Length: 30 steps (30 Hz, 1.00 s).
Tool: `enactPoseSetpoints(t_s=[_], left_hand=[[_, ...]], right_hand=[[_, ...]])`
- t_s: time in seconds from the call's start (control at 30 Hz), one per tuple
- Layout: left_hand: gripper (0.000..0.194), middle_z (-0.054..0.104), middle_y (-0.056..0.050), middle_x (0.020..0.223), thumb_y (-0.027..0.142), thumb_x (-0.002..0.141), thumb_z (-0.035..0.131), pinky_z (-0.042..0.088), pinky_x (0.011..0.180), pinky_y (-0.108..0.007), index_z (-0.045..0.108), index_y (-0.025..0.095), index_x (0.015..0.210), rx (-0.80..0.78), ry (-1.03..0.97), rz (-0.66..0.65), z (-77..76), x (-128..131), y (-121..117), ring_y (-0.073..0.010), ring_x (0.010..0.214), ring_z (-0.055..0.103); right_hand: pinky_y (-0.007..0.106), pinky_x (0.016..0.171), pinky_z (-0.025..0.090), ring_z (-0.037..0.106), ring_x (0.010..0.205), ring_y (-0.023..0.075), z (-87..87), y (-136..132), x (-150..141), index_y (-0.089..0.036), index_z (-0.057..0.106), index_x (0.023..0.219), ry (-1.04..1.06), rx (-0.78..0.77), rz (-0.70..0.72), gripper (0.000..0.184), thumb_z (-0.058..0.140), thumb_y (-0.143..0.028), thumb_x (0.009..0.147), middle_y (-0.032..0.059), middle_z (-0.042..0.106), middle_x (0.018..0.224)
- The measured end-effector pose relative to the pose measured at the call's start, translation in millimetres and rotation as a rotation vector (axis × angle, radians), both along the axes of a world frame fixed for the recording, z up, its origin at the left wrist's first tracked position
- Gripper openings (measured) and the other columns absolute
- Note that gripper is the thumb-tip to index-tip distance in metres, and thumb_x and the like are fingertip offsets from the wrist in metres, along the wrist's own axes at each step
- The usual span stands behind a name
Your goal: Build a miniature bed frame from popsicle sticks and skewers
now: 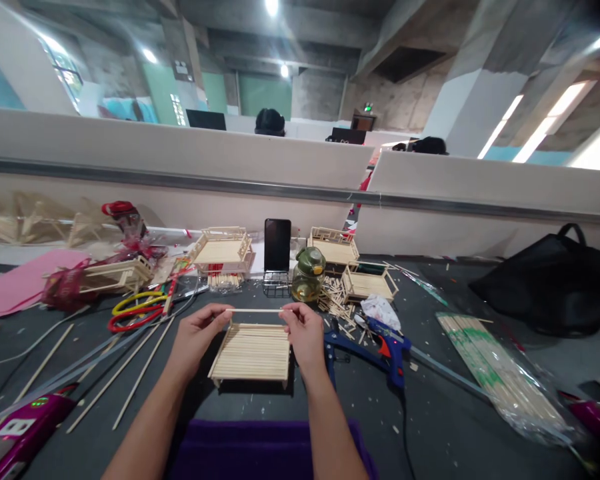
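Note:
Between my two hands a thin wooden stick (pixel 255 311) lies level, pinched at its left end by my left hand (pixel 203 333) and at its right end by my right hand (pixel 304 330). The stick is at the far edge of a small slatted wooden platform on short legs (pixel 250 352), like a miniature bed. Whether it touches the platform's posts I cannot tell, as my fingers hide the far corners. To the right of my right hand lies a blue glue gun (pixel 394 350) with an orange-red trigger, beside a dark blue clamp-like tool (pixel 353 345).
Behind stand several finished-looking miniature beds (pixel 223 251), a phone (pixel 277 245) on a wire stand and a green bottle (pixel 309 273). Short stick pieces (pixel 336 300) lie beside it. At right are bagged sticks (pixel 503 373) and a black bag (pixel 535 280); long sticks (pixel 143 373) lie left. A purple bin (pixel 245 450) is in front.

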<state>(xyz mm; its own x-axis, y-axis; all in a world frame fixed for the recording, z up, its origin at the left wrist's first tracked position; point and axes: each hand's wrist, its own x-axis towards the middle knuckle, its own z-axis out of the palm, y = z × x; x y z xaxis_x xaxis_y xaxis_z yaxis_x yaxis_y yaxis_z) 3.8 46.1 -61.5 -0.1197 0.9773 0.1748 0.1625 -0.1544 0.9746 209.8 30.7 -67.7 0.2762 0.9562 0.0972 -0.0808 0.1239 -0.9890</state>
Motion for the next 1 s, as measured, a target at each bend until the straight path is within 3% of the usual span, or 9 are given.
enactPoseSetpoints(t_s=[0.23, 0.37, 0.47, 0.57, 0.67, 0.87, 1.0], left_hand=[[0.038, 0.072, -0.007, 0.09, 0.048, 0.068, 0.075, 0.047, 0.065, -0.027, 0.075, 0.018, 0.09, -0.033, -0.043, -0.023, -2.6, -3, -2, -0.0204, 0.079, 0.062], [0.042, 0.072, -0.009, 0.094, 0.05, 0.069, 0.074, 0.046, 0.063, -0.025, 0.074, 0.018, 0.097, -0.072, -0.103, -0.051, -1.7, -10, -1, -0.0199, 0.081, 0.061], [0.039, 0.071, -0.008, 0.09, 0.051, 0.07, 0.073, 0.044, 0.061, -0.023, 0.074, 0.017, 0.089, -0.096, -0.149, -0.034, -3.3, -14, -1, -0.0177, 0.077, 0.06], [0.037, 0.069, -0.007, 0.082, 0.05, 0.069, 0.074, 0.042, 0.059, -0.022, 0.073, 0.015, 0.083, -0.116, -0.146, -0.036, -4.8, -15, -2, -0.016, 0.073, 0.057], [0.039, 0.066, -0.006, 0.078, 0.051, 0.068, 0.074, 0.04, 0.056, -0.021, 0.072, 0.014, 0.081, -0.181, -0.134, -0.054, -5.9, -16, -3, -0.0149, 0.07, 0.055], [0.049, 0.065, -0.007, 0.088, 0.059, 0.07, 0.069, 0.037, 0.049, -0.019, 0.069, 0.016, 0.093, -0.307, -0.095, -0.167, -4.6, -19, -6, -0.0125, 0.064, 0.054], [0.052, 0.064, -0.006, 0.091, 0.055, 0.069, 0.072, 0.041, 0.051, -0.02, 0.067, 0.018, 0.104, -0.347, -0.033, -0.245, -1.8, -17, -10, -0.0146, 0.071, 0.057]], right_hand=[[0.02, 0.039, 0.035, 0.049, 0.047, 0.0094, -3.7, 1, 2, -0.014, 0.068, 0.09, -0.012, 0.008, -0.018, 0.031, 0.061, -0.042, 0.078, 0.0016, 0.066, 0.071], [0.021, 0.038, 0.034, 0.049, 0.046, 0.0107, 2.7, -5, 12, -0.014, 0.065, 0.101, -0.038, 0.018, -0.139, 0.041, 0.055, -0.049, 0.082, 0.0039, 0.069, 0.074], [0.022, 0.041, 0.034, 0.047, 0.045, 0.0103, 9.5, -10, 22, -0.015, 0.065, 0.093, -0.13, 0.047, -0.248, 0.034, 0.056, -0.046, 0.082, 0.0043, 0.07, 0.076], [0.024, 0.044, 0.033, 0.043, 0.041, 0.011, 15.4, -15, 29, -0.017, 0.065, 0.081, -0.309, 0.01, -0.29, 0.034, 0.05, -0.047, 0.086, 0.0008, 0.065, 0.061], [0.025, 0.049, 0.034, 0.049, 0.045, 0.0148, 17.6, -19, 29, -0.019, 0.062, 0.069, -0.505, -0.046, -0.262, 0.037, 0.046, -0.046, 0.089, -0.0015, 0.056, 0.048], [0.025, 0.055, 0.038, 0.06, 0.059, 0.0169, 14.7, -22, 21, -0.022, 0.057, 0.078, -0.675, -0.127, -0.165, 0.007, 0.051, -0.024, 0.081, 0.0017, 0.066, 0.072], [0.025, 0.057, 0.035, 0.061, 0.062, 0.0178, 24.4, -27, 18, -0.022, 0.057, 0.072, -0.822, -0.273, -0.104, 0.016, 0.049, -0.025, 0.086, 0.0033, 0.067, 0.068]])
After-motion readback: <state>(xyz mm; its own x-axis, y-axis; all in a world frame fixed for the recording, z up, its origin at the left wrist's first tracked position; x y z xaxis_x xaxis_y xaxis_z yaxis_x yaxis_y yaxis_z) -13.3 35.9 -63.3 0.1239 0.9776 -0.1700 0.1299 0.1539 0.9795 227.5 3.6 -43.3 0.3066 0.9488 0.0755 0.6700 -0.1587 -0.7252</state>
